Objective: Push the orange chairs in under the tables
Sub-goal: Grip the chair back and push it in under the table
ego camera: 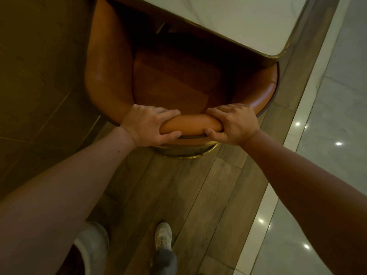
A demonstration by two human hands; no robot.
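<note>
Orange chair (172, 80) sat w/ its seat partly under the white table (234, 18), backrest toward the person. Left hand (148, 126) & right hand (232, 124) both gripped the backrest's padded top rim, fingers curled over, thumbs beneath. White shoe (163, 236) on wood floor (198, 195).

Dim warm light; glare spots on the glossy floor (325, 135), wide-angle edge distortion.

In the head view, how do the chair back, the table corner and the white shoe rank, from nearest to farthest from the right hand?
1. chair back: gripped by the fingers of the right hand.
2. table corner: ahead, slightly to the right.
3. white shoe: behind and below, toward the left.
</note>
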